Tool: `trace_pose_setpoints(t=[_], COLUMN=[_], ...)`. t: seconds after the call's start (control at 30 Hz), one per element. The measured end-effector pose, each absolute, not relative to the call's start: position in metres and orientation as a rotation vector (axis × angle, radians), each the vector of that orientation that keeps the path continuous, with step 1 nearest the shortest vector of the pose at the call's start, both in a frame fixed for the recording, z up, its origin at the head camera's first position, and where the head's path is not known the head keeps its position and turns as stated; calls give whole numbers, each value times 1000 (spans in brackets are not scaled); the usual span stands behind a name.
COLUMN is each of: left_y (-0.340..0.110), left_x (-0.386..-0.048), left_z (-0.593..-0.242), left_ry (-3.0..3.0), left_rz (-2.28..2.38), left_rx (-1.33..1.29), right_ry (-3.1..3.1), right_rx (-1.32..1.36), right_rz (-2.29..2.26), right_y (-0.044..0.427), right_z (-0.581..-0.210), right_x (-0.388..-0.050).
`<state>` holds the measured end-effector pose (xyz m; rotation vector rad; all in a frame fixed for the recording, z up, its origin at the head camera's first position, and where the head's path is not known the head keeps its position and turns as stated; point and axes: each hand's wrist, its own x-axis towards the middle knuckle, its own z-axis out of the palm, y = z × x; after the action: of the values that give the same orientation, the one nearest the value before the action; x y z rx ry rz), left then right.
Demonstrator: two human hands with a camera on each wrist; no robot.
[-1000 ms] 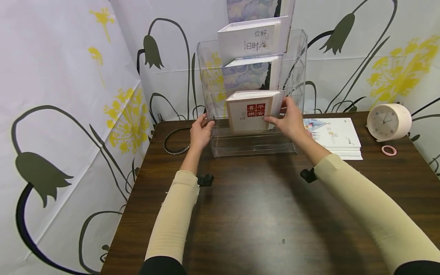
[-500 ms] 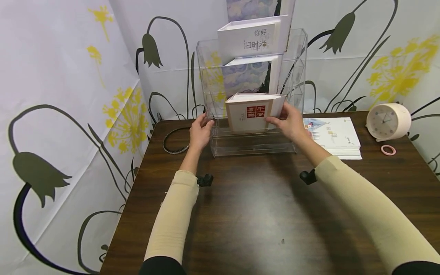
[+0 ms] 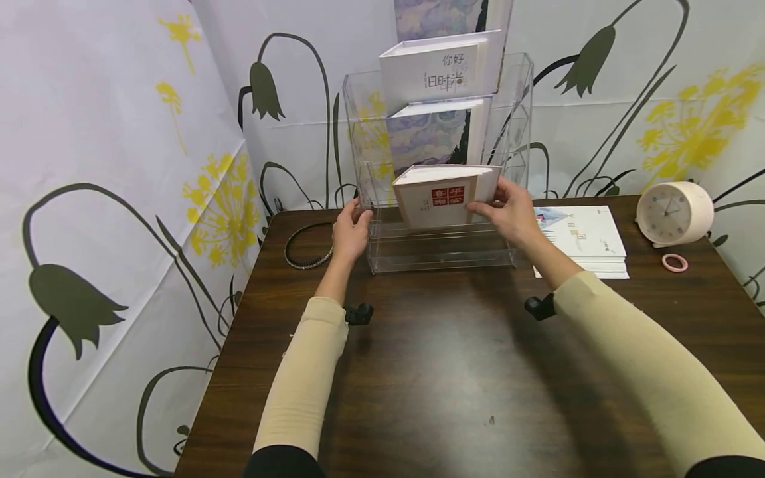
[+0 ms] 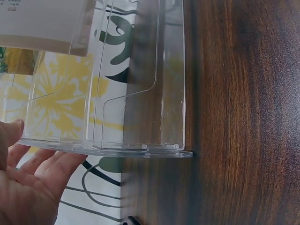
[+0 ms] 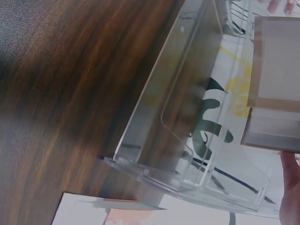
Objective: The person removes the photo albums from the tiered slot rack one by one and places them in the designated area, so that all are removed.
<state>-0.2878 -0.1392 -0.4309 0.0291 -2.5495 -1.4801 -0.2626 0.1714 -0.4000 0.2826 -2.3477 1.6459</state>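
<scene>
A clear tiered rack (image 3: 442, 260) stands at the back of the table. My left hand (image 3: 350, 232) grips its left side panel; in the left wrist view the thumb and fingers of that hand (image 4: 35, 183) lie on either side of the panel edge. My right hand (image 3: 511, 214) pinches the right end of a beige booklet (image 3: 418, 201) with red characters, thumb in front. The booklet tilts at the rack's lower tier. In the right wrist view the booklet (image 5: 276, 63) hangs beside the clear rack wall, with part of the right hand (image 5: 290, 192) at the edge.
Higher tiers hold a painted booklet (image 3: 427, 136) and a white booklet (image 3: 418, 74), with another painted one at the top. Right of the rack lie stacked white booklets (image 3: 588, 232), a round clock (image 3: 674, 212) and a pink ring (image 3: 675, 263). A dark coiled band (image 3: 301, 264) lies left.
The booklet in my right hand has risen a little out of the lower tier, shifted slightly right and tilted. The left hand stays on the rack.
</scene>
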Motion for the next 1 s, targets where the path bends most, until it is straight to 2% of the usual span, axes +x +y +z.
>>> trace_pose_setpoints(t=[0.6,1.0], left_y=[-141,-142], left_x=[-288,-286], left_z=[-430,-431], left_ry=[-2578,-2574], left_rz=[-1476,-1562], left_rx=[35,38], right_ry=[-2160,-1750], right_rx=[231,129], right_rz=[1667,1905], right_y=[194,218], right_z=[-382,-406], right_x=[-233,-174])
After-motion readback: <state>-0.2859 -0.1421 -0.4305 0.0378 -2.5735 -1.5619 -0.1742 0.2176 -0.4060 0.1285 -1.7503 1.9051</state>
